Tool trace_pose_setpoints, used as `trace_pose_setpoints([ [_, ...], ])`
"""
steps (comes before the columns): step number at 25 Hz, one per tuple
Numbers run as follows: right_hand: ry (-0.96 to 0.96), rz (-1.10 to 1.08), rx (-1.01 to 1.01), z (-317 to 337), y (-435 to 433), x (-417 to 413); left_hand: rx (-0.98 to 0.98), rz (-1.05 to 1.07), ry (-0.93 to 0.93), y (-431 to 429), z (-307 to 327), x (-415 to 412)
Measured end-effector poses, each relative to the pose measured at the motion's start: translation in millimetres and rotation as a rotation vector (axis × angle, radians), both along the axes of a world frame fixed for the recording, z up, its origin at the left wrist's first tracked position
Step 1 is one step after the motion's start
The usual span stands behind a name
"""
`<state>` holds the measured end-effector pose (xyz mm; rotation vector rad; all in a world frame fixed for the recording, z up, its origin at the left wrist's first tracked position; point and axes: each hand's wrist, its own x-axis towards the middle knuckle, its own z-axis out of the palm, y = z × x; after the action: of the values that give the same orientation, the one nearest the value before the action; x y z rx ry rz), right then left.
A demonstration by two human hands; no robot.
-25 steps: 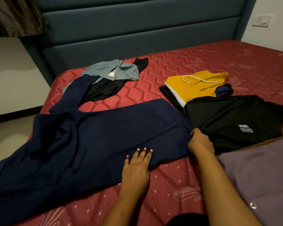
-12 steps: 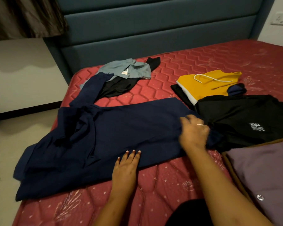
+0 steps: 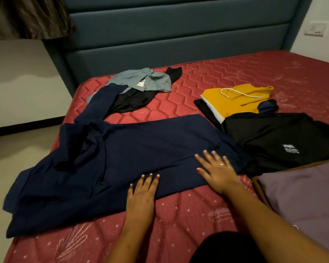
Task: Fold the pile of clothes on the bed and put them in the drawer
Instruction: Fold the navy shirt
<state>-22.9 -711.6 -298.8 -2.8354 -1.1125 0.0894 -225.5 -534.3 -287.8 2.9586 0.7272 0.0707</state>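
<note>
Pressed the left hand (image 3: 141, 194) and right hand (image 3: 217, 171) flat on the near edge of the navy garment (image 3: 122, 158), fingers straight and spread, holding nothing. Lay spread across the bed (image 3: 179, 215), long axis left to right, bunched end over the left edge, smooth end right, touching the black shirt (image 3: 273, 139). Looked soft, light and limp; probably best pinched at the right corners. Beyond, saw a yellow top (image 3: 235, 99) and a grey shirt (image 3: 141, 80).

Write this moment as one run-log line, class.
step: folding | left grip: flat on navy garment near edge | right grip: flat on same garment | black garment: lies beside it
</note>
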Motion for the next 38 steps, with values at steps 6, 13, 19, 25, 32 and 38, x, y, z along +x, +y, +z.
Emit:
trace_pose_setpoints([
  [6, 0.02, -0.372, -0.025, -2.5, 1.5, 9.0, -0.01, 0.018, 0.037, -2.4, -3.9, 2.2],
  [13, 0.002, -0.575, -0.284, 18.2, -23.3, -14.1, -0.129, -0.003, -0.13, 11.4, -8.4, -47.2],
  [19, 0.169, -0.248, -0.4, 66.0, 54.7, -72.6, -0.414, -0.022, -0.135, 92.0, 14.6, -181.9],
  [25, 0.361, 0.364, -0.188, 55.5, 176.5, -219.6, -0.461, 0.668, -0.364, 165.0, 41.2, -277.7],
  [32, 0.339, 0.476, 0.001, 30.4, 204.5, -260.3, -0.458, 0.625, -0.331, 179.1, 35.1, -224.0],
  [38, 0.318, 0.417, 0.342, 58.6, 266.5, -215.5, -0.942, 0.776, -0.395, 201.4, 32.3, -210.6],
])
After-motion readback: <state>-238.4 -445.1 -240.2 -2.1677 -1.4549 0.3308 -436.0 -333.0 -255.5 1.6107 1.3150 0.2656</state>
